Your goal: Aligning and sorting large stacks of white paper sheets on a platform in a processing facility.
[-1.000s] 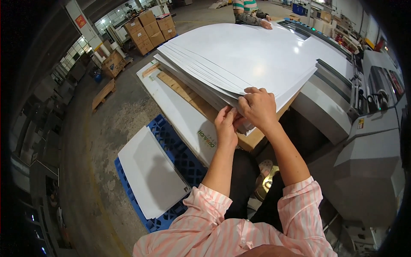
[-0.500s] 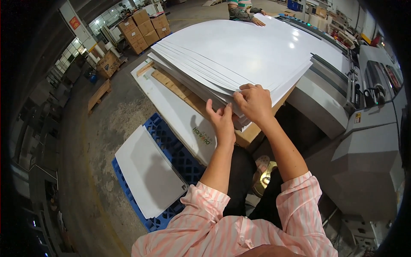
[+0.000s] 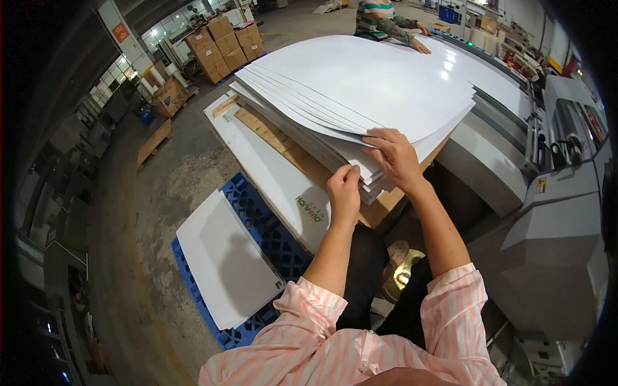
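Several white sheets (image 3: 360,87) (near corner lifted) are in the right hand (image 3: 396,159).

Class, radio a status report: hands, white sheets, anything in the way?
Right hand holding white sheets, near corner raised. Left hand curled at their edge, grip unclear. Co-worker's hand far side, clear of both.

A single head-worn fisheye camera looks down and forward from close behind and above the white sheets (image 3: 347,83)
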`<state>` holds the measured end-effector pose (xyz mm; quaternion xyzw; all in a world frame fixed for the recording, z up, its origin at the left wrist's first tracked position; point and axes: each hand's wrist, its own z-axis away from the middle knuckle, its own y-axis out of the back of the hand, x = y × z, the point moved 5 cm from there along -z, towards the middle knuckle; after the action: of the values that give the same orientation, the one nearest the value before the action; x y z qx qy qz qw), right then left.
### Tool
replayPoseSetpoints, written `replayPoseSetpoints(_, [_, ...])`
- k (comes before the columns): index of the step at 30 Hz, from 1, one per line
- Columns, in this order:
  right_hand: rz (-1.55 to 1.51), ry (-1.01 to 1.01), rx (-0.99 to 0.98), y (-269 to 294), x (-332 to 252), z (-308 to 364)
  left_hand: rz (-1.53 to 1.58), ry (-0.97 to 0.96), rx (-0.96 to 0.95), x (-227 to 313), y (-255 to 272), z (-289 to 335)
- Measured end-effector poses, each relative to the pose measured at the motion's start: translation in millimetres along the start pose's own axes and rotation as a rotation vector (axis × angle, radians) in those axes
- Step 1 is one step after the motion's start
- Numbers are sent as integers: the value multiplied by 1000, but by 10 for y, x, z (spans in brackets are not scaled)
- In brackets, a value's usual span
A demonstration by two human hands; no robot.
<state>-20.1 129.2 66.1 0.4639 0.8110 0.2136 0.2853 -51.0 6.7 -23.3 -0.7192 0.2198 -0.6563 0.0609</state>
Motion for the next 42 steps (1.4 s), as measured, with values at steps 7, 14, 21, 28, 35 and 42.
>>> replayPoseSetpoints(7, [-1083,-915,385,-148,423,44,154,69,109,5,-14,27])
replayPoseSetpoints(14, [-167,-30,94,5,18,-8,12,3,30,38,-80,52])
replayPoseSetpoints(21, [-75,6,-98,-55,6,125,-8,46,-33,-85,27,51])
replayPoseSetpoints(28, [-120,-46,-136,-101,151,142,42,-20,4,-80,-63,23])
replayPoseSetpoints(35, [-130,53,-156,-43,120,121,297,66,83,43,-157,110])
replayPoseSetpoints(42, [-1018,-901,251,-203,467,102,38,54,-34,1,-97,83])
